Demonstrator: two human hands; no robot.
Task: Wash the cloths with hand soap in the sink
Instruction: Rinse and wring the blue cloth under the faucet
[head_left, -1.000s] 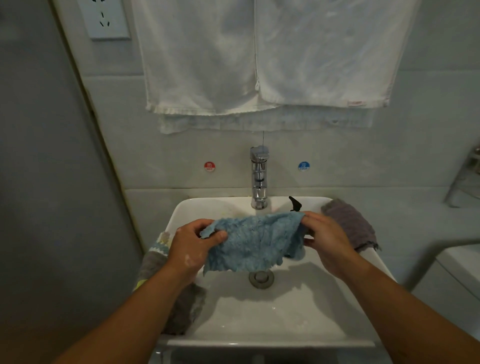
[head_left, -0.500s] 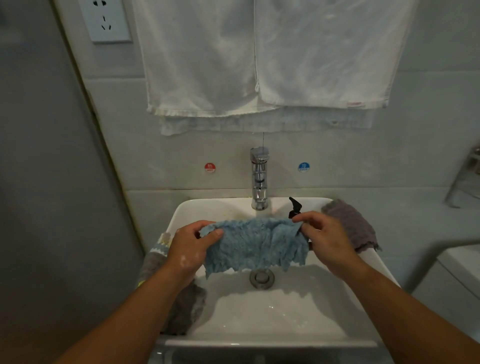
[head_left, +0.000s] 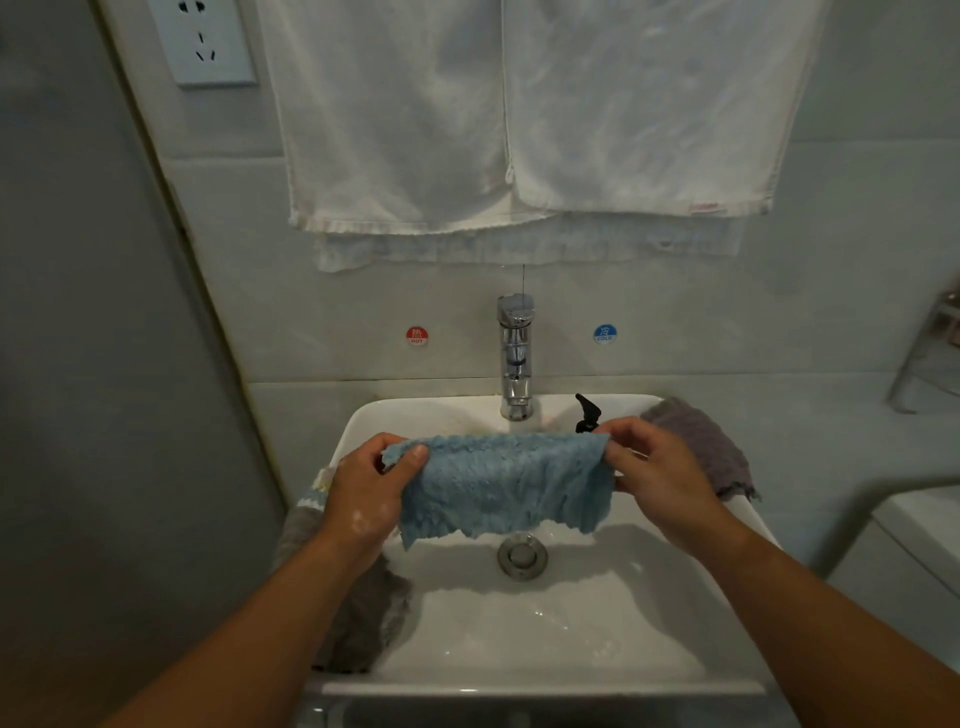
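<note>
A light blue fluffy cloth hangs spread out over the white sink, above the drain. My left hand pinches its upper left corner, with soap suds on the back of the hand. My right hand pinches the upper right corner. The black pump head of a soap bottle pokes up behind the cloth. A purple-grey cloth lies on the sink's right rim. A grey cloth drapes over the left rim, partly under my left forearm.
A chrome tap stands at the back of the sink, with no water running. White towels hang on the wall above it. A wall socket is at upper left. A white fixture sits at the right.
Both hands have drawn the blue cloth wider and a little higher, so its top edge is now stretched straighter between them.
</note>
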